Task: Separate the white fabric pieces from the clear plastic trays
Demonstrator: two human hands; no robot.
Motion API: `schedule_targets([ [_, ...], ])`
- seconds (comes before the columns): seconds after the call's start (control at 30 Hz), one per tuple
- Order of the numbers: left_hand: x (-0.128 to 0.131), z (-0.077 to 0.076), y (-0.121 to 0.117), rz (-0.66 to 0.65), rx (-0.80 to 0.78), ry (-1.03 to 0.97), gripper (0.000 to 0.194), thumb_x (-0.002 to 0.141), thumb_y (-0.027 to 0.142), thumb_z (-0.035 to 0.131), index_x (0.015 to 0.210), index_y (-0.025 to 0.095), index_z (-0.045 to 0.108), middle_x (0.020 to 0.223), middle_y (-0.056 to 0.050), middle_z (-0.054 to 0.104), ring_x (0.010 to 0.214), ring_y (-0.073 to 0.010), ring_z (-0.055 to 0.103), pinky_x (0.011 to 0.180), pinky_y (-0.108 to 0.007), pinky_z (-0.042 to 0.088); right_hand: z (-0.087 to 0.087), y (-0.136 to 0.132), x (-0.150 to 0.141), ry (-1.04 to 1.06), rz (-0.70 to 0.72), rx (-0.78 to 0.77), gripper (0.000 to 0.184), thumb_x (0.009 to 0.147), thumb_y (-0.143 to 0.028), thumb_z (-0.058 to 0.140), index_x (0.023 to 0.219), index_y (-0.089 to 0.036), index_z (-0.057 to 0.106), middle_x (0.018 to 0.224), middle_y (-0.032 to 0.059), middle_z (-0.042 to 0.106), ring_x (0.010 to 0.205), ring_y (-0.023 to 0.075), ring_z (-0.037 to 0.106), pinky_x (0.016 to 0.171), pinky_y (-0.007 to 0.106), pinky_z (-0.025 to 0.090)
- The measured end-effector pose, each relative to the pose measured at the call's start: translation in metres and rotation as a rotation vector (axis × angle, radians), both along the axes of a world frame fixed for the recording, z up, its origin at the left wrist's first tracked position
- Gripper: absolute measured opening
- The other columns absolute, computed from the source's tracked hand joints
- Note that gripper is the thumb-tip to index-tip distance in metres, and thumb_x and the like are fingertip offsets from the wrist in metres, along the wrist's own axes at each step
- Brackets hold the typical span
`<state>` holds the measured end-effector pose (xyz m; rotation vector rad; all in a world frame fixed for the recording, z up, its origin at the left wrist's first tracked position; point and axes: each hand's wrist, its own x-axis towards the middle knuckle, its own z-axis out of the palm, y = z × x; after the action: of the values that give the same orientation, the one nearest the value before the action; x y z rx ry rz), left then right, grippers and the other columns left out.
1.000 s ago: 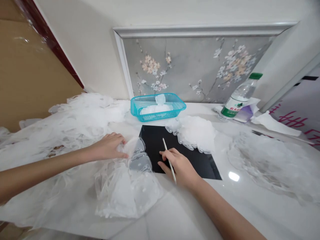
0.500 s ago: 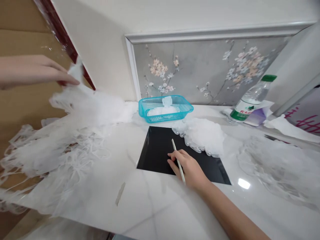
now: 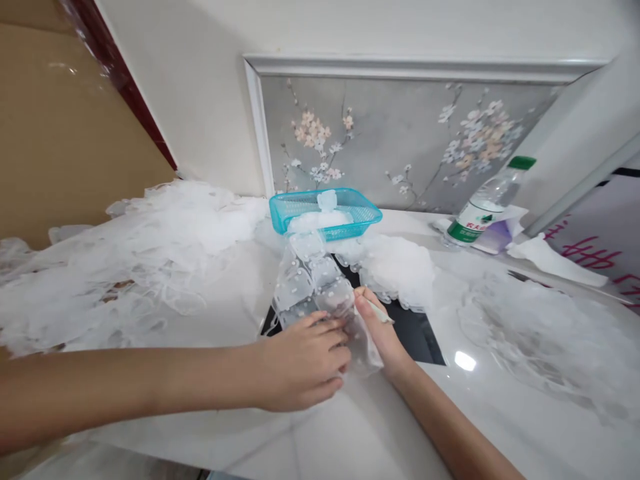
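A translucent white sheet of joined rounded pieces with small dots (image 3: 295, 287) lies over the black mat (image 3: 417, 337). Across its near part rests my left hand (image 3: 307, 360), fingers stretched out and slightly bent. My right hand (image 3: 383, 327) is closed around a slim white pen-like stick (image 3: 374, 309), at the sheet's right edge; whether it also pinches the sheet I cannot tell. Just beyond the right hand, a heap of white cut pieces (image 3: 400, 267) covers the mat's far right part.
A turquoise basket (image 3: 350, 231) holding white pieces stands at the back. Tangled white sheets (image 3: 135, 260) pile up on the left, with more translucent scraps (image 3: 530, 340) on the right. A green-capped water bottle (image 3: 485, 207) leans at the back right, before a framed floral panel (image 3: 370, 133).
My left hand has come from the pile at far left to the mat, and the dotted sheet now lies there. My right hand still has the stick, now turned differently.
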<state>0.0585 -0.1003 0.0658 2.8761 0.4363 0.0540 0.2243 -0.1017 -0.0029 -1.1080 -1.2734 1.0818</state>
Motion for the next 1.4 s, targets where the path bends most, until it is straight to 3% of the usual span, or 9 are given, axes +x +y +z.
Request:
schedule_targets([
  [0.1,-0.003,0.007,0.01,0.142,-0.191,-0.079,0.02,0.089,0.031,0.041,0.087,0.021,0.059,0.09,-0.002,0.066,0.092,-0.0192,0.059,0.088,-0.034,0.039,-0.001,0.002,0.001,-0.108,-0.099,0.028,0.029,0.075,-0.04,0.056,0.076,-0.022,0.033,0.06,-0.0079,0.034,0.051,0.0093,0.036,0.051,0.021,0.033],
  [0.17,-0.013,0.007,0.028,0.401,-0.292,-0.2,0.024,0.089,0.035,0.039,0.084,0.021,0.058,0.081,0.0,0.065,0.075,-0.0153,0.059,0.073,-0.028,0.042,0.0,0.001,0.001,-0.244,-0.105,0.068,0.025,0.072,-0.029,0.055,0.078,-0.022,0.032,0.056,-0.0094,0.034,0.046,0.0089,0.034,0.047,0.02,0.029],
  [0.27,-0.036,-0.007,0.07,0.913,-0.242,-0.475,0.029,0.078,0.043,0.051,0.097,0.021,0.056,0.104,-0.004,0.061,0.097,-0.0211,0.055,0.077,-0.03,0.042,0.001,-0.001,0.001,-0.339,-0.107,0.074,0.02,0.073,-0.023,0.049,0.082,-0.023,0.031,0.051,-0.0105,0.036,0.042,0.0098,0.036,0.045,0.02,0.029],
  [0.37,-0.057,-0.027,0.109,1.112,-0.242,-0.518,0.045,0.07,0.047,0.051,0.101,0.015,0.055,0.114,-0.013,0.055,0.108,-0.031,0.049,0.086,-0.042,0.039,0.004,-0.001,0.0,-0.38,-0.183,0.03,0.023,0.07,-0.023,0.049,0.083,-0.023,0.029,0.049,-0.0111,0.035,0.04,0.0111,0.039,0.045,0.02,0.03],
  [0.57,-0.059,-0.028,0.127,0.977,-0.526,-0.442,0.038,0.057,0.051,0.064,0.068,0.015,0.062,0.073,-0.004,0.063,0.08,-0.0259,0.06,0.071,-0.034,0.047,0.022,-0.022,-0.005,-0.66,-0.266,-0.109,0.022,0.073,-0.025,0.049,0.088,-0.024,0.033,0.061,-0.0043,0.051,0.045,0.0149,0.048,0.046,0.022,0.032],
  [0.73,-0.058,0.0,0.112,0.887,-0.662,-0.502,0.039,0.065,0.048,0.064,0.087,0.017,0.053,0.074,0.0,0.061,0.066,-0.0156,0.058,0.056,-0.025,0.047,0.031,-0.069,-0.009,-0.544,-0.294,-0.178,0.011,0.081,-0.027,0.043,0.086,-0.024,0.034,0.072,-0.0005,0.059,0.052,0.0139,0.054,0.047,0.022,0.04],
  [0.93,-0.064,0.027,0.125,0.87,-0.54,-0.574,0.051,0.056,0.038,0.072,0.098,0.02,0.049,0.08,0.002,0.056,0.062,-0.0096,0.051,0.047,-0.016,0.033,0.038,-0.11,-0.018,-0.555,-0.294,0.016,0.013,0.088,-0.031,0.038,0.08,-0.024,0.03,0.1,0.0079,0.063,0.051,0.0084,0.055,0.046,0.018,0.046],
  [1.2,-0.071,-0.027,0.135,1.015,-0.476,-0.336,0.083,0.059,0.054,0.066,0.125,0.009,0.044,0.077,-0.004,0.06,0.067,-0.0193,0.059,0.059,-0.029,0.047,0.04,-0.108,-0.008,-0.961,-0.306,0.292,0.021,0.091,-0.033,0.043,0.078,-0.02,0.053,0.055,-0.0004,0.054,0.039,0.0116,0.05,0.039,0.02,0.032],
  [1.4,-0.074,-0.025,0.114,1.103,-0.085,-0.363,0.087,0.064,0.047,0.065,0.138,0.018,0.031,0.133,-0.015,0.038,0.11,-0.0324,0.048,0.094,-0.044,0.036,0.066,-0.058,-0.018,-0.619,-0.285,0.201,0.046,0.095,-0.045,0.031,0.066,-0.018,0.056,0.049,-0.0019,0.051,0.044,0.0098,0.049,0.042,0.019,0.033],
])
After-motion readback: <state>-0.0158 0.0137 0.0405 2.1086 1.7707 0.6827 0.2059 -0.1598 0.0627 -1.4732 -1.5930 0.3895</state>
